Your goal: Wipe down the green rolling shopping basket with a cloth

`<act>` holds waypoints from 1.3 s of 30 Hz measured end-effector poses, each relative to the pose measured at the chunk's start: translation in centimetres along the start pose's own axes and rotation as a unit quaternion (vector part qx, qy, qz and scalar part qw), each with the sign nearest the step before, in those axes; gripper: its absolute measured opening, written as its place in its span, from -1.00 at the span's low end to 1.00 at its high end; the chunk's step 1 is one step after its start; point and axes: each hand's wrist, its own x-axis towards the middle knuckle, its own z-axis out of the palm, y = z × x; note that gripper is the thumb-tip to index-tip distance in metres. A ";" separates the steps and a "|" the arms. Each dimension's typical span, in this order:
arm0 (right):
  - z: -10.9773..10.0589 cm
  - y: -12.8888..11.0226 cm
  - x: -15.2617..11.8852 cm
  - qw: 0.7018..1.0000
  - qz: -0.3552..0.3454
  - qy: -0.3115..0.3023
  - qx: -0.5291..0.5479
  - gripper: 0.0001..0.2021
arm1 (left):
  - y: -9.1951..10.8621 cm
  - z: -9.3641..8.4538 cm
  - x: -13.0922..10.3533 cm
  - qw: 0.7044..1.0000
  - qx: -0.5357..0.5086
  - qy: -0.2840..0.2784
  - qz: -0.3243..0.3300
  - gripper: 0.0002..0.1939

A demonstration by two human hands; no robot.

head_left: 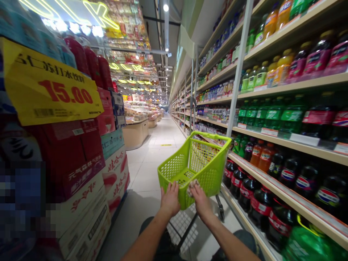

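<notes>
A lime-green shopping cart [209, 181] with perforated basket walls stands in front of me, its basket bare inside. My left hand [170, 199] lies against the near rim of the basket, fingers spread over it, holding nothing. On the near side of the basket, to the right, my right hand [199, 199] presses a crumpled whitish cloth [193, 187] against the green plastic. Below the basket, dark legs and a caster of the cart show between my knees.
Shelves [288, 139] of bottled drinks run close along the right. Stacked drink boxes [116, 163] with a yellow price sign [51, 85] stand close on the left. A tiled aisle [160, 136] leads ahead past wooden display bins [136, 134].
</notes>
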 end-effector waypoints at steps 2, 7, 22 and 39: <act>0.2 0.1 -1.1 1.000 -0.019 -0.013 0.005 -0.51 | -0.1 -0.1 0.0 1.000 0.000 0.003 0.015 -0.18; -2.3 0.8 1.8 0.997 0.012 0.072 0.016 -0.47 | 0.4 -0.8 0.0 0.999 0.010 0.003 0.032 -0.26; -4.9 0.1 2.5 0.997 0.013 0.008 0.076 -0.52 | -2.5 -2.5 0.9 1.000 0.018 0.011 0.013 -0.40; -7.3 5.4 3.6 0.998 0.053 -0.037 0.013 -0.60 | 1.6 -1.4 0.7 0.999 -0.022 0.040 -0.010 -0.48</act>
